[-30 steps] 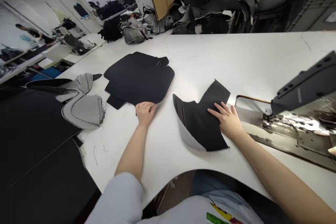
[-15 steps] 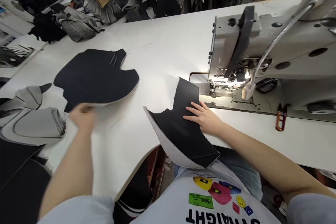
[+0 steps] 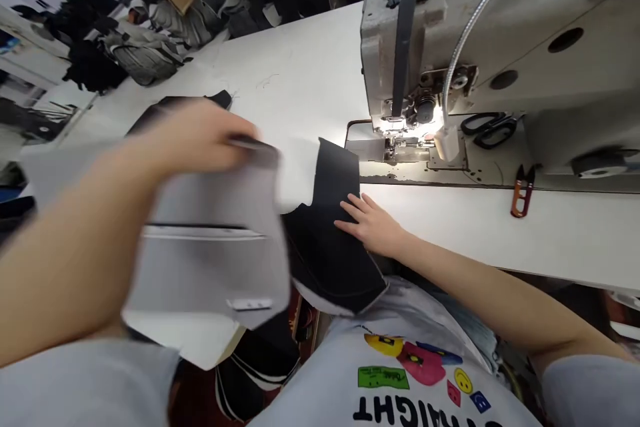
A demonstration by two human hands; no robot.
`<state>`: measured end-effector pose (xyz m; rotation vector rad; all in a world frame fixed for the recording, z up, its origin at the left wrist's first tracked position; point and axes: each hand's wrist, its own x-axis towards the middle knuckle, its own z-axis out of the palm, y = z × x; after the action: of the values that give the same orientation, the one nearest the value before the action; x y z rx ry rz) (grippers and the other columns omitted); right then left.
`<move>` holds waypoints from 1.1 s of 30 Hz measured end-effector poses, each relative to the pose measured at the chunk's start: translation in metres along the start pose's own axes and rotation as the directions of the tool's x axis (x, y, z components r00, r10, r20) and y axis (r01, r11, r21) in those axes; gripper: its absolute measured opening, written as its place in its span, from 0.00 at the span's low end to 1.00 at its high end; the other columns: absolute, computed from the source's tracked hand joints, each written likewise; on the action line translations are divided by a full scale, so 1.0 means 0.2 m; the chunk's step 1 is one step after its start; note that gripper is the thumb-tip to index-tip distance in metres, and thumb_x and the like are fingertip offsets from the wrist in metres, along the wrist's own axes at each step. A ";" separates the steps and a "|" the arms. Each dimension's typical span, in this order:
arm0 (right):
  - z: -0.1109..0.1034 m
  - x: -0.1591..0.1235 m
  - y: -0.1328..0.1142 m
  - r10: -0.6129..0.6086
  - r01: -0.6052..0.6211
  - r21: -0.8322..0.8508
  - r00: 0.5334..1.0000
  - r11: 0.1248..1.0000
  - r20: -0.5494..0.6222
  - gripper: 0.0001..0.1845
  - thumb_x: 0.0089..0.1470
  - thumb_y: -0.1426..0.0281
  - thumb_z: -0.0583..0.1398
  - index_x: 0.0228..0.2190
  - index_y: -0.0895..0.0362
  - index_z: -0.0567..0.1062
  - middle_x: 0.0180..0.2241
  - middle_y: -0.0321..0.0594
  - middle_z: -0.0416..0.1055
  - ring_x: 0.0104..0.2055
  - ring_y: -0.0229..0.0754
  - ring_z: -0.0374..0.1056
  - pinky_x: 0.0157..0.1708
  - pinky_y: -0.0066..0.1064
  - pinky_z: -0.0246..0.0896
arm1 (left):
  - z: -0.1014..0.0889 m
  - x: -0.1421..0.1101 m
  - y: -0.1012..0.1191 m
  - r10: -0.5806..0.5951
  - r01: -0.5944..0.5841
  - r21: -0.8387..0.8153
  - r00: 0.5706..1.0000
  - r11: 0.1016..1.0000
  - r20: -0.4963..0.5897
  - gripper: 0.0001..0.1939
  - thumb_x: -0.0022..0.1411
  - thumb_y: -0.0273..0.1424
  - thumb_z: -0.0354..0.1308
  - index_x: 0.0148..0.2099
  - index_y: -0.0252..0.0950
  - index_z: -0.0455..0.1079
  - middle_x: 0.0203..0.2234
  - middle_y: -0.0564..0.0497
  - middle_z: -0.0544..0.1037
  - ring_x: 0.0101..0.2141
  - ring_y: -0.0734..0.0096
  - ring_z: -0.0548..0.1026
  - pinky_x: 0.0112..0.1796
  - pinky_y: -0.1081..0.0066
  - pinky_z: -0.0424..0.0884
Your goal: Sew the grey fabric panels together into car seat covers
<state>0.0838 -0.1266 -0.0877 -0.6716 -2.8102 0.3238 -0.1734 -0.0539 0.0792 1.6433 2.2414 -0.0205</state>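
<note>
My left hand (image 3: 215, 137), blurred by motion, is closed on the edge of a fabric panel (image 3: 210, 273). The panel hangs from it with its grey backing facing me; a slit with a dark line and a small white strip show on it. Behind that hand, part of a dark piece (image 3: 220, 99) lies on the table, mostly hidden. My right hand (image 3: 373, 223) rests with fingers spread on a black fabric piece (image 3: 325, 243) with a notched edge. This piece lies at the table's near edge and partly overhangs it towards my shirt.
A sewing machine (image 3: 415, 47) with a lit needle area stands at right. Black scissors (image 3: 490, 128) lie on its bed, and red-handled thread snips (image 3: 523, 192) sit on the white table (image 3: 300, 67). Piled grey and black fabric (image 3: 145, 53) lies at the far left.
My left hand has lifted a panel from the left of the table and moved it right and nearer, its grey side now showing. My right hand stays on the black piece. The view has shifted.
</note>
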 end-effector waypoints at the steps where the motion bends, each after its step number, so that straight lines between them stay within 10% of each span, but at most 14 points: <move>1: 0.00 -0.04 -0.03 -0.001 0.001 -0.010 1.000 1.000 -0.015 0.26 0.57 0.76 0.61 0.57 0.54 0.73 0.62 0.57 0.63 0.66 0.61 0.56 0.62 0.57 0.54 | 0.06 0.02 0.07 0.108 -0.115 0.047 0.985 0.992 0.133 0.06 0.64 0.30 0.59 0.40 0.32 0.74 0.37 0.50 0.77 0.39 0.68 0.75 0.44 0.65 0.73; 4: 0.02 -0.15 -0.09 0.013 -0.014 -0.018 0.997 1.000 -0.079 0.24 0.58 0.75 0.60 0.56 0.53 0.74 0.62 0.55 0.64 0.66 0.56 0.56 0.62 0.54 0.55 | 0.33 0.11 0.20 0.344 -0.401 0.090 0.864 0.911 0.368 0.10 0.52 0.18 0.57 0.34 0.37 0.74 0.29 0.55 0.77 0.34 0.66 0.74 0.38 0.69 0.68; 8: 0.02 -0.18 -0.11 0.025 -0.022 0.037 0.997 0.999 -0.074 0.21 0.56 0.78 0.60 0.51 0.55 0.77 0.61 0.57 0.65 0.66 0.54 0.57 0.63 0.52 0.54 | 0.58 0.26 0.20 0.355 -0.360 0.048 0.931 0.932 0.089 0.28 0.54 0.24 0.51 0.59 0.38 0.64 0.35 0.50 0.78 0.37 0.60 0.75 0.36 0.66 0.68; 13: 0.01 -0.10 -0.12 -0.036 0.037 0.028 0.999 0.999 -0.016 0.15 0.55 0.74 0.61 0.43 0.60 0.81 0.56 0.58 0.69 0.65 0.60 0.57 0.63 0.55 0.54 | 0.56 0.27 0.13 0.458 -0.427 -0.195 0.876 0.883 0.153 0.17 0.50 0.31 0.51 0.43 0.38 0.71 0.37 0.50 0.78 0.37 0.62 0.75 0.34 0.68 0.71; 19: 0.04 -0.06 -0.13 -0.014 0.012 -0.030 0.998 0.999 -0.060 0.14 0.55 0.74 0.60 0.43 0.58 0.81 0.58 0.56 0.67 0.68 0.63 0.49 0.63 0.70 0.41 | 0.45 0.07 0.11 0.688 -0.744 0.042 0.593 0.666 -0.419 0.08 0.52 0.26 0.50 0.35 0.39 0.67 0.36 0.49 0.76 0.40 0.65 0.73 0.43 0.64 0.72; 21: 0.04 -0.06 -0.13 0.009 -0.010 -0.022 0.999 1.000 -0.043 0.17 0.53 0.73 0.62 0.46 0.58 0.79 0.59 0.57 0.66 0.68 0.64 0.49 0.62 0.74 0.39 | 0.47 0.09 0.13 0.656 -0.673 0.141 0.619 0.727 -0.431 0.14 0.55 0.24 0.50 0.43 0.37 0.70 0.43 0.47 0.75 0.41 0.65 0.73 0.42 0.63 0.72; 24: 0.03 -0.06 -0.14 0.021 -0.021 -0.032 1.000 0.999 -0.010 0.18 0.52 0.72 0.63 0.46 0.60 0.80 0.58 0.59 0.67 0.66 0.66 0.53 0.62 0.71 0.44 | 0.57 0.18 0.18 0.652 -0.619 0.208 0.739 0.757 -0.172 0.22 0.56 0.24 0.49 0.53 0.37 0.69 0.50 0.45 0.72 0.40 0.63 0.75 0.38 0.64 0.72; 27: 0.03 -0.07 -0.15 0.009 -0.010 -0.034 1.000 0.999 -0.013 0.13 0.56 0.73 0.60 0.42 0.58 0.81 0.54 0.54 0.71 0.64 0.63 0.57 0.62 0.68 0.48 | 0.65 0.24 0.22 0.656 -0.654 0.101 0.754 0.749 0.016 0.21 0.58 0.27 0.49 0.54 0.38 0.69 0.47 0.46 0.74 0.39 0.63 0.76 0.38 0.65 0.72; 33: 0.08 -0.08 -0.16 0.023 -0.024 -0.032 0.999 0.999 -0.048 0.11 0.58 0.72 0.60 0.39 0.58 0.82 0.38 0.48 0.79 0.55 0.57 0.67 0.63 0.65 0.50 | 0.72 0.32 0.36 0.634 -0.589 0.293 0.768 0.753 -0.088 0.11 0.62 0.29 0.49 0.39 0.36 0.73 0.37 0.44 0.76 0.39 0.56 0.75 0.38 0.61 0.70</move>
<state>0.0809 -0.1644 -0.0967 -0.7104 -2.7704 0.2629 -0.0831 -0.0027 -0.0608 2.5524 1.7439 0.0182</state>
